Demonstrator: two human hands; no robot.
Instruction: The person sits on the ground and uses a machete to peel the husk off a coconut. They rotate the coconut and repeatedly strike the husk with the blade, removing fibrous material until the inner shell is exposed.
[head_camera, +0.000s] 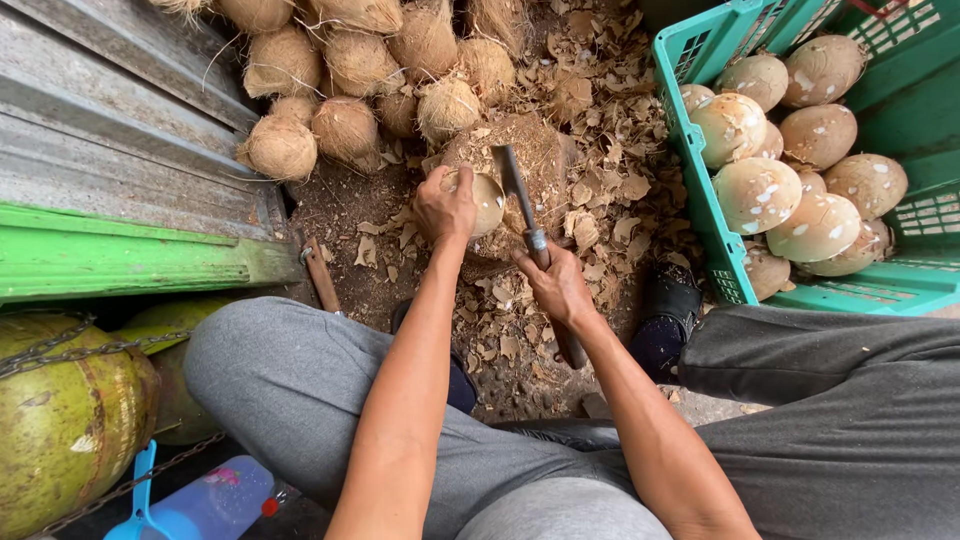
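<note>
My left hand (445, 205) grips a partly peeled pale coconut (487, 203) and holds it on a worn wooden chopping block (540, 150). In my right hand (556, 285) is the handle of a cleaver (515, 185). Its dark blade points away from me and rests against the right side of the coconut. Both forearms reach out between my knees in grey trousers.
A pile of brown hairy coconuts (345, 125) lies at the top left. A green plastic crate (705, 190) on the right holds several peeled coconuts (757, 193). Shell chips (600, 215) litter the ground. Green coconuts (60, 420) sit at lower left beside a corrugated metal sheet (100, 150).
</note>
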